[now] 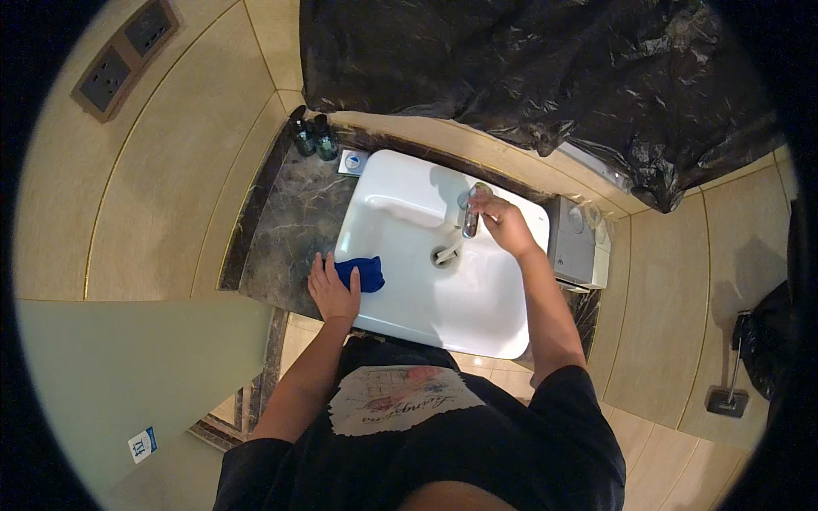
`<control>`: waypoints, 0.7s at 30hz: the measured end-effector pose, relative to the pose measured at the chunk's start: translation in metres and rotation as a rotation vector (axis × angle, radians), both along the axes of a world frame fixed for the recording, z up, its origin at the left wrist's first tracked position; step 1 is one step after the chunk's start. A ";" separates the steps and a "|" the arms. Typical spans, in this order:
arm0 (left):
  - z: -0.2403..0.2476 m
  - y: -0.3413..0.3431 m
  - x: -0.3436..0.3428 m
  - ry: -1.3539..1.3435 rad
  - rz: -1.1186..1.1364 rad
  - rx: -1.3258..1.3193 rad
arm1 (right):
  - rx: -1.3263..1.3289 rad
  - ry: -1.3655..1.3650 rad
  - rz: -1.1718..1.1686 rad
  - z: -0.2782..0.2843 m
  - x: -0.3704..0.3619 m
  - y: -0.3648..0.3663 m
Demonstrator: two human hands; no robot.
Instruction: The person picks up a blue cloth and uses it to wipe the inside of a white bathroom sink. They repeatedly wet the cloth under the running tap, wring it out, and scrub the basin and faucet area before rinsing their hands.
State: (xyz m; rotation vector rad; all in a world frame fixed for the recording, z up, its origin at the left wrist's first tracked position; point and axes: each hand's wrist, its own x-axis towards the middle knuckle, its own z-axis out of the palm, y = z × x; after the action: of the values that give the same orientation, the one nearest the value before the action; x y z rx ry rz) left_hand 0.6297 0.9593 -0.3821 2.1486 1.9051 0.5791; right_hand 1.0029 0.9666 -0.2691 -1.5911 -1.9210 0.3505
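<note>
A white rectangular washbasin (400, 311) is set in a dark marble counter (294, 226). At its left rim lies a blue cloth (366, 274), partly draped over the edge. My left hand (334, 292) rests flat on that rim and the cloth's left end, fingers stretched out and thumb over the fabric. On the far side of the basin stands a chrome faucet (471, 223). My right hand (504, 226) reaches in from the right, its fingers closed around the top of the faucet at the handle. A pop-up drain stopper (442, 255) sits tilted below the spout.
Two dark pump bottles (313, 136) stand in the far left corner beside a small white packet (352, 163). A grey box (570, 241) is right of the basin. Black plastic sheeting (528, 68) covers the far wall. A frosted panel (145, 366) is at the near left.
</note>
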 end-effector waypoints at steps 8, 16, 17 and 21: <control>0.004 0.000 0.003 -0.008 -0.006 -0.013 | 0.102 0.978 -0.873 -0.110 -0.036 -0.043; 0.002 -0.001 -0.005 -0.022 0.002 0.003 | -0.270 2.496 -0.877 -0.168 -0.068 -0.018; 0.003 0.000 -0.004 -0.032 0.000 -0.002 | -0.299 2.464 -0.860 -0.179 -0.063 -0.017; 0.004 0.001 -0.004 -0.059 0.006 -0.038 | -0.408 2.256 -0.736 -0.204 -0.051 -0.026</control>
State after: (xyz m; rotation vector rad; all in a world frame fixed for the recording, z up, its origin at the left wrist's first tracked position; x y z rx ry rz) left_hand 0.6261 0.9598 -0.3780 2.0796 1.8773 0.5960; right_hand 0.9518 0.9401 -0.4726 -0.7959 0.4474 1.3449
